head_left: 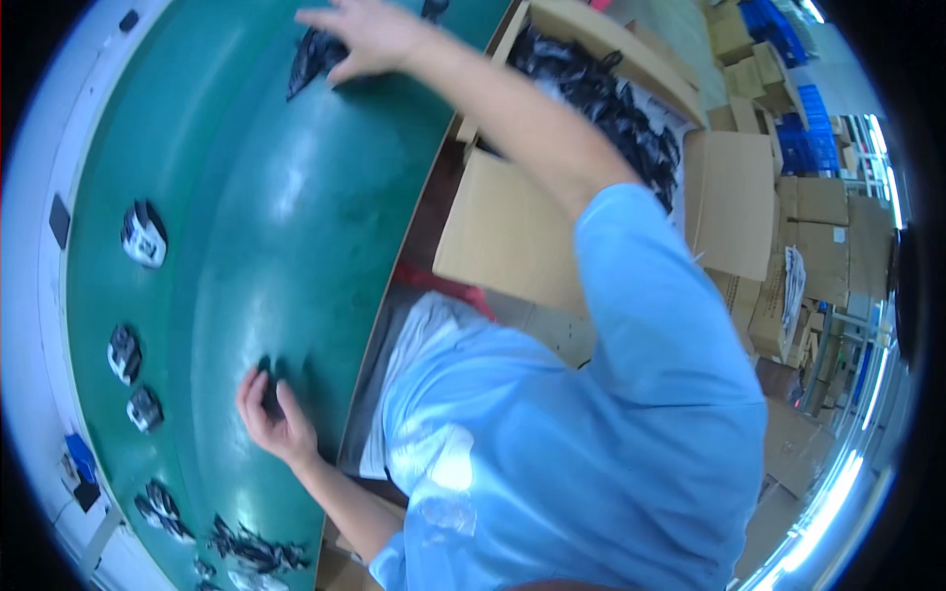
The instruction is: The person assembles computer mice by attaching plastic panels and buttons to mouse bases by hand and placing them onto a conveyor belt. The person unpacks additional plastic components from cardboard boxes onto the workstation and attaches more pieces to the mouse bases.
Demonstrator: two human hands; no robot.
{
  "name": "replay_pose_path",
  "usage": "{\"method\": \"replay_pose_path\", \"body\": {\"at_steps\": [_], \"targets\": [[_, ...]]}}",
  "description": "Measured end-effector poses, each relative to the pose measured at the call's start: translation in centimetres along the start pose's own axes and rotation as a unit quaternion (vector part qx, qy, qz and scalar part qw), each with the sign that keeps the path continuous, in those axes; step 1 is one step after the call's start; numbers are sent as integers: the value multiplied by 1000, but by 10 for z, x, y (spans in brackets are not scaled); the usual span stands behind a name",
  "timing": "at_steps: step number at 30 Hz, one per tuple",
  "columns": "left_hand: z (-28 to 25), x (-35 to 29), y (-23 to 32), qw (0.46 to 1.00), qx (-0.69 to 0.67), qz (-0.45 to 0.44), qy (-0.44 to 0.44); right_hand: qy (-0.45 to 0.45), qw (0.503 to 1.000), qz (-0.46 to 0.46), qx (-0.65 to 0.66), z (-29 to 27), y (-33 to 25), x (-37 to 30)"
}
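The one view looks steeply down from the wearer's head, close above the blue shirt [591, 443] and green table [266, 217], its fisheye sweep bending at the rim and reaching stacked cartons [814, 231] farther off at right.

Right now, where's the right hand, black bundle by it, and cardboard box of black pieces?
Right hand [374, 37]: head view, back of the hand.
Black bundle [307, 63]: head view, uncovered side.
Cardboard box [514, 225]: head view, an open flap.

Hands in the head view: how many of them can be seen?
2: the right hand at the top, by a black bundle (contact unclear), and the left hand lower down, over the green table. No other hand shows.
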State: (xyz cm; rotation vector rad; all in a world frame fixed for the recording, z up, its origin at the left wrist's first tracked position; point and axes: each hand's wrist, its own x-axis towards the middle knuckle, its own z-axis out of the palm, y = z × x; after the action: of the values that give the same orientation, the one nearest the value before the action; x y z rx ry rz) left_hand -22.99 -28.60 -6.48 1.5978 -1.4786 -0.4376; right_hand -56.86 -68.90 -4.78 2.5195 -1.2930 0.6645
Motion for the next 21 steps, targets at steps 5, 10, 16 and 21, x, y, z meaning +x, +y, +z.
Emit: {"method": "replay_pose_path", "body": {"at_steps": [5, 10, 16, 21], "targets": [[-25, 6, -9, 994, -76, -77, -11, 13, 975, 45, 218, -151, 5, -71], [-41, 58, -22, 987, -116, -88, -62, 140, 874, 409, 222, -204, 46, -288], [-45, 85, 0, 986, -117, -25, -115, 316, 763, 514, 231, -203, 8, -389], [-33, 78, 22, 974, -151, 9, -165, 327, 762, 511, 226, -208, 12, -395]]}}
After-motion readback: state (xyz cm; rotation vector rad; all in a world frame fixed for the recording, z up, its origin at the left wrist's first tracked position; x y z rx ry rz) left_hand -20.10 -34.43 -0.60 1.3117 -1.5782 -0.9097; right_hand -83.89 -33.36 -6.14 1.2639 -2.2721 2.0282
